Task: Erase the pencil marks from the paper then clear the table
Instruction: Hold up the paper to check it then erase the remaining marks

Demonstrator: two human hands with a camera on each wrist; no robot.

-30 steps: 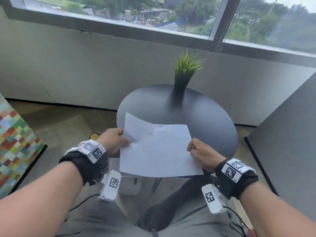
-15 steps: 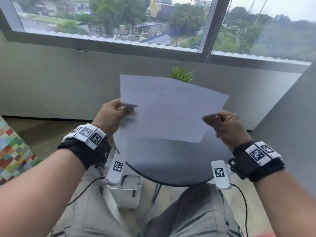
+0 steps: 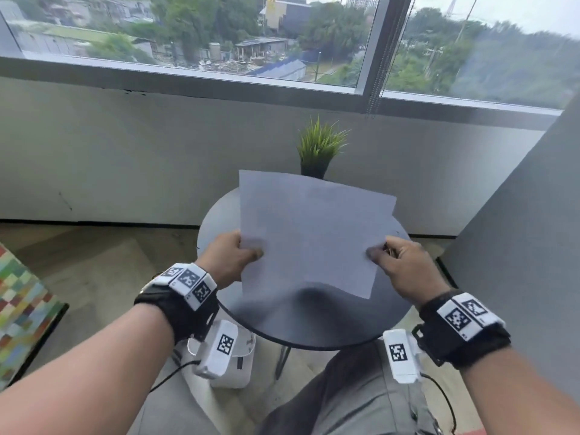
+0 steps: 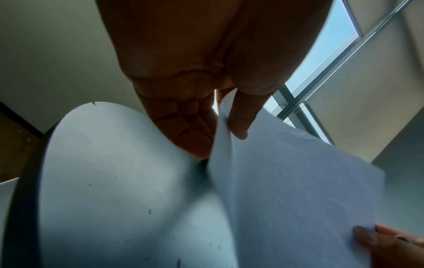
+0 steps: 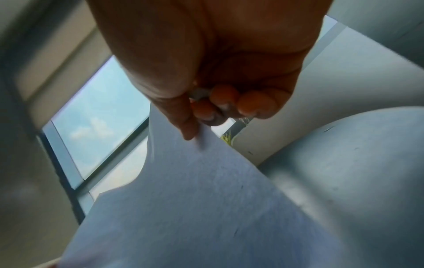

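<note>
The person holds the paper (image 3: 314, 233) in the air above the round dark bench (image 3: 314, 324), in the middle of the frame. The left hand (image 3: 227, 259) pinches the left edge of the sheet between thumb and fingers (image 4: 192, 134). The right hand (image 3: 398, 265) pinches the right edge; its other fingers (image 5: 257, 105) are curled around a small object that I cannot identify. At the far side of the bench stands a small green plant (image 3: 320, 146), partly behind the sheet.
</note>
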